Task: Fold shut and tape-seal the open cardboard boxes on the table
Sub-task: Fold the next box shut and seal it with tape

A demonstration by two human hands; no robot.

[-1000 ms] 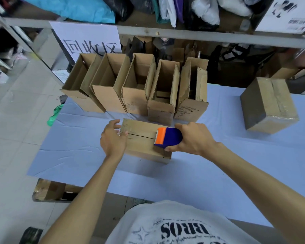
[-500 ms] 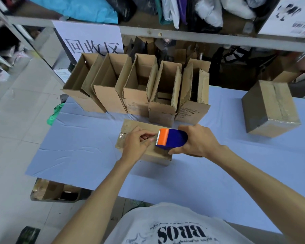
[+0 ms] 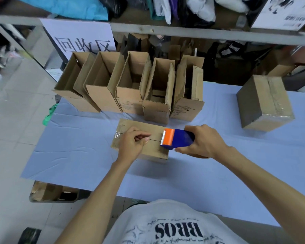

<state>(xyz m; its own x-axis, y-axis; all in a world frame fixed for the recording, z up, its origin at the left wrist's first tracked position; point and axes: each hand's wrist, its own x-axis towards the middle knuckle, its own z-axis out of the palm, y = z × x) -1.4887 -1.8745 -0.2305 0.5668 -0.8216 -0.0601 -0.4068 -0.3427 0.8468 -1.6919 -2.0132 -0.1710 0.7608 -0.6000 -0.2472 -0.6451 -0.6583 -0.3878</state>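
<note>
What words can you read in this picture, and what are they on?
"回收区": on the white paper sign.
"BROS", seen upside down: on the white T-shirt.
Small print on the fronts of the open boxes: too small to read.
Black print on the poster at top right: too blurred to read.

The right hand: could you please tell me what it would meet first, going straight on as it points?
Probably the left hand, resting on the closed box just ahead of its tape dispenser.

Bare forearms, white T-shirt (image 3: 165,224) with black printed lettering
</note>
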